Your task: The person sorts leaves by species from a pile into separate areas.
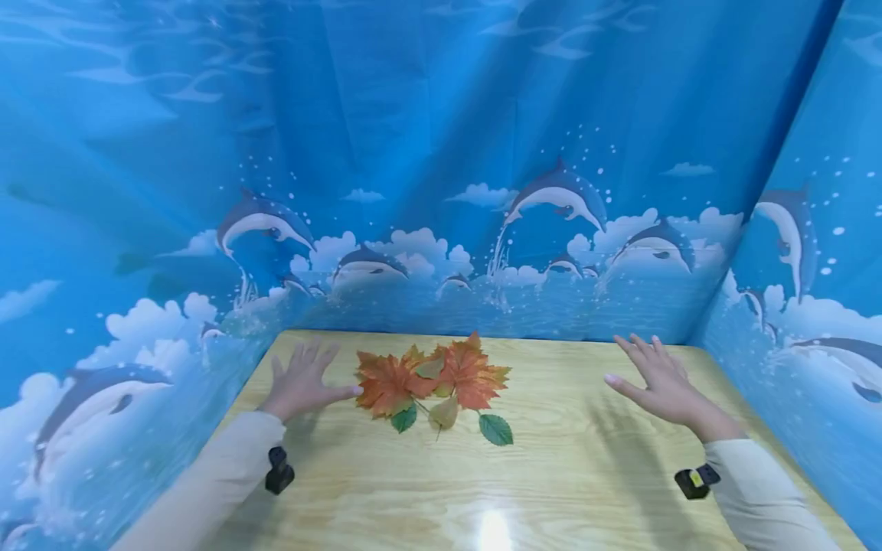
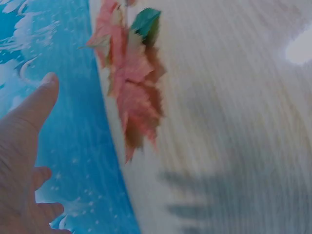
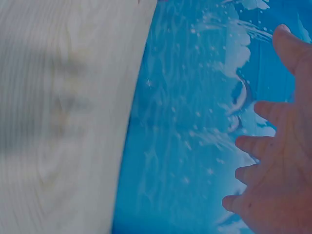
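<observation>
Two large orange-red maple leaves [image 1: 389, 381] lie side by side near the table's far edge, also seen in the left wrist view. Between them are two smaller yellowish-brown leaves [image 1: 444, 413]. A small green leaf [image 1: 404, 418] sits at their lower left, and another green leaf [image 1: 496, 429] at their lower right. My left hand [image 1: 302, 384] is raised left of the leaves, fingers spread and thumb toward them, holding nothing. Well to the right, my right hand [image 1: 658, 389] hovers with spread fingers and holds nothing; its shadow falls on the wood.
The light wood-grain table [image 1: 551, 474] has rounded far corners and a bright glare spot near the front. Blue curtains [image 1: 427, 153] printed with dolphins and clouds enclose it at the back and both sides. A small black device [image 1: 279, 471] is strapped on each wrist.
</observation>
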